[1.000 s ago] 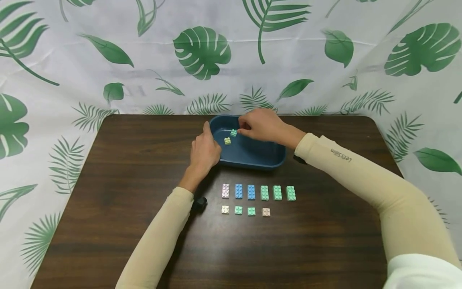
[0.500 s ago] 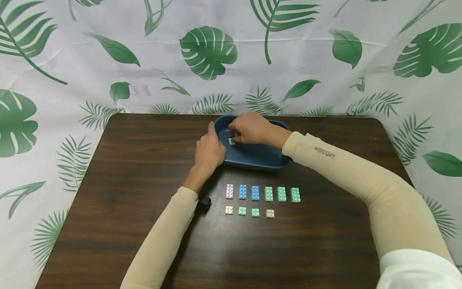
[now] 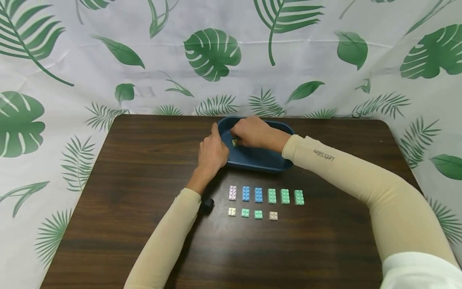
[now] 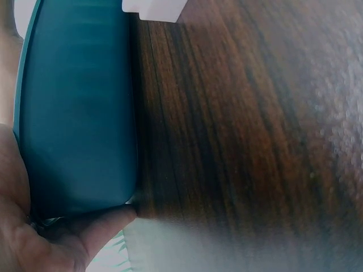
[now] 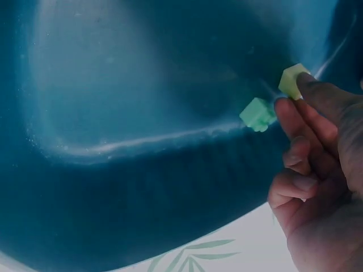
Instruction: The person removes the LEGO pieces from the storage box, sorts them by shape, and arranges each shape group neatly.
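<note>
My left hand [image 3: 213, 151] grips the left end of a dark blue tray [image 3: 256, 165], its fingers against the wall at the corner in the left wrist view. My right hand [image 3: 250, 131] reaches down inside the tray. In the right wrist view its thumb and fingertips pinch a small yellow toy building brick [image 5: 291, 81] near the tray's floor. Just beside the fingertips lies a small green brick [image 5: 257, 115], apart from the yellow one; in the head view the right hand hides it.
In front of the tray, two rows of bricks lie on the dark wooden table [image 3: 162, 160]. The back row has a lilac brick [image 3: 232, 193], blue and green ones; the front row has smaller cream, green and pale pink [image 3: 273, 216] ones. A leaf-print cloth [image 3: 151, 60] hangs behind.
My right hand has moved left and down within the tray, from beside the green brick to the yellow one. The left hand keeps its place on the tray; the head view has shifted slightly.
</note>
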`<state>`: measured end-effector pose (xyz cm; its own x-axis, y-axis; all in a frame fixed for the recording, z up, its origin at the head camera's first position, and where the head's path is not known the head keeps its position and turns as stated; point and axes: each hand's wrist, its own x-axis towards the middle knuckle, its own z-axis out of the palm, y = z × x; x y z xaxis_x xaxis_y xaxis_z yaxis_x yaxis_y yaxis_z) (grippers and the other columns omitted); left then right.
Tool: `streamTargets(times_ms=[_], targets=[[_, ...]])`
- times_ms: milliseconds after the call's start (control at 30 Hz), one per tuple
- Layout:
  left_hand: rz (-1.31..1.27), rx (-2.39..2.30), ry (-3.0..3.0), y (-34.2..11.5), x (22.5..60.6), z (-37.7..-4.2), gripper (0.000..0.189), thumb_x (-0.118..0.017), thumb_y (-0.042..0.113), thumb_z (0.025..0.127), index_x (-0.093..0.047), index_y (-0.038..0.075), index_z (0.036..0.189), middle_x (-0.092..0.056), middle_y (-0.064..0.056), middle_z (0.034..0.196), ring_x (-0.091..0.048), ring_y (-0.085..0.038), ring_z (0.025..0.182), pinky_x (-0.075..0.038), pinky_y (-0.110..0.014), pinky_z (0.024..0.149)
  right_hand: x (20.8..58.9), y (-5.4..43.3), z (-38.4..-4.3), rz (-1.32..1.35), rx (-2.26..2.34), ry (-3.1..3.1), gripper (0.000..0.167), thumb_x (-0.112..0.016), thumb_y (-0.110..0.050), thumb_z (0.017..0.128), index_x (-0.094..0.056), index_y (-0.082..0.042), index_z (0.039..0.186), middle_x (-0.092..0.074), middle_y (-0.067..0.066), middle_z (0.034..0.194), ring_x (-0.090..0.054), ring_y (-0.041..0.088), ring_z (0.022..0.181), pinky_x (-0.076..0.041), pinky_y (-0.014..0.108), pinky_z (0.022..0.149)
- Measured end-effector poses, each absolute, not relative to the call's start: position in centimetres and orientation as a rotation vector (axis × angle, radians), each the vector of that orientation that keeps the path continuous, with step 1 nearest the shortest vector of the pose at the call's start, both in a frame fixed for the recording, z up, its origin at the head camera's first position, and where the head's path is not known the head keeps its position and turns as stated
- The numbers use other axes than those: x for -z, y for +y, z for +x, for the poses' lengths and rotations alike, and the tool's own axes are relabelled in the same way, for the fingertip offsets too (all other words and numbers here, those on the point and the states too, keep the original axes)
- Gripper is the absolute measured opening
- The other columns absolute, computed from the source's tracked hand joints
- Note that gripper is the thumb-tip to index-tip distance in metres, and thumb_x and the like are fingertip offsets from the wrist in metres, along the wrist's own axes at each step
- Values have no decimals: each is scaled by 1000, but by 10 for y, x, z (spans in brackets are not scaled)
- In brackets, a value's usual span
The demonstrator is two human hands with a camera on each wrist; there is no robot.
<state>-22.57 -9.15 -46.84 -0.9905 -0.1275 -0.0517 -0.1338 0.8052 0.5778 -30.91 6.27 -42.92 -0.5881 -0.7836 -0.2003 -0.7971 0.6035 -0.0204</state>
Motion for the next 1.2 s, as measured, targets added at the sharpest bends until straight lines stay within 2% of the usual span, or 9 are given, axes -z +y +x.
streamTargets(times_ms=[133,400,667,800,967,1200], targets=[[-221,-951,2982,-89,468,-226,70,-49,13,103,-23,9,167,-73,-20,127,-71,-47,100,-57,-56,91,424,67,-303,-1327,-89,2642,15,-77,-28,98,-79,-16,107,-78,3,102,-69,20,78,-56,38,69],[-216,-945,2977,-89,468,-226,70,-48,14,103,-22,8,168,-74,-19,125,-72,-46,99,-58,-55,90,399,88,-279,-1351,-104,2691,19,-78,-28,97,-78,-17,112,-79,2,108,-74,20,91,-60,39,77],[-241,-961,2960,-89,468,-225,71,-49,13,103,-21,9,169,-72,-18,130,-72,-45,104,-56,-55,94,379,118,-242,-1386,-108,2792,19,-81,-31,94,-79,-18,109,-77,0,100,-72,17,83,-55,34,62],[-246,-968,2962,-88,468,-226,71,-48,11,102,-22,10,168,-74,-18,126,-72,-45,101,-57,-55,93,380,135,-222,-1413,-95,2838,19,-82,-32,93,-78,-18,106,-77,0,95,-71,16,78,-52,32,56],[-250,-977,2963,-90,469,-225,71,-48,10,101,-22,10,168,-75,-18,119,-71,-44,96,-57,-55,91,385,158,-196,-1463,-76,2914,21,-86,-30,89,-77,-14,100,-74,0,87,-68,15,71,-42,27,47],[-217,-986,2973,-89,470,-225,72,-47,10,101,-21,9,169,-75,-17,107,-69,-39,81,-57,-54,83,402,194,-155,-1544,52,2973,23,-86,-28,89,-73,-12,99,-71,-1,86,-66,11,68,-43,24,48]])
